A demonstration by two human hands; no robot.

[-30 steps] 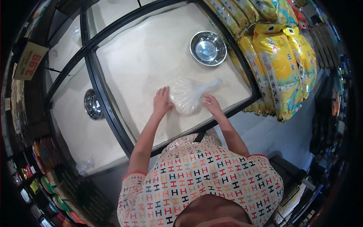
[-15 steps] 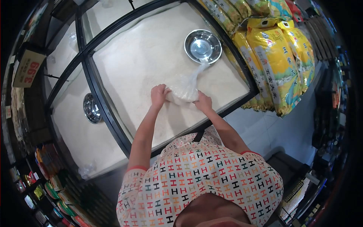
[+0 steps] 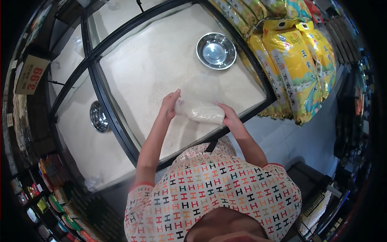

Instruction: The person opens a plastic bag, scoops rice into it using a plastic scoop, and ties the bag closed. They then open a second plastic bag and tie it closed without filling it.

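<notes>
Between my two hands is a clear plastic bag of rice [image 3: 203, 111], its filled part lying toward me and its thin empty top spread away over the bin. My left hand [image 3: 170, 105] pinches the bag's left side. On the right end, my right hand [image 3: 229, 114] grips the plastic near the filled part. Below them lies a wide bed of loose white rice [image 3: 149, 76] in a black-framed bin. A shiny metal bowl [image 3: 217, 51] rests on the rice at the far right, beyond the bag.
Black frame bars [image 3: 111, 107] divide this bin from others on the left. A second metal bowl [image 3: 99, 116] sits in the left bin. Yellow packed rice bags [image 3: 291, 64] stack along the right side. A price sign [image 3: 32, 74] reading 3.99 stands at far left.
The bag has turned and settled closer to me, its gathered top now loose and spread instead of twisted toward the bowl. My right hand has moved right and slightly toward me.
</notes>
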